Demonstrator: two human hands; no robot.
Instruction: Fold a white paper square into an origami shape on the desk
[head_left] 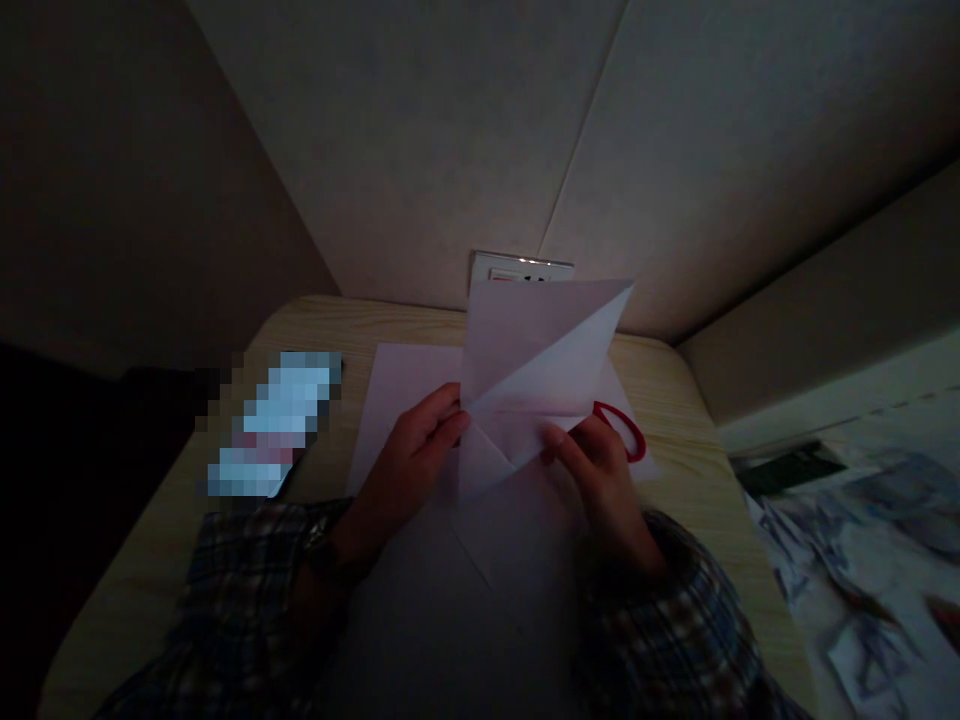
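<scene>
Raised above the table is a white sheet of paper (536, 350) with a diagonal crease and a folded flap. My left hand (424, 435) pinches its left edge between thumb and fingers. At the lower right of the sheet, my right hand (592, 455) is closed on the folded flap, thumb in front. Behind my right hand, a red loop like a scissors handle (634, 440) shows; its other parts are hidden. More white paper (405, 375) lies flat on the table underneath.
The light wooden table (697, 500) has rounded far corners. A phone with a lit, blurred screen (277, 420) lies at the left. A wall socket (487, 262) is partly covered by the raised paper. Beyond the right edge lies patterned fabric (885, 520).
</scene>
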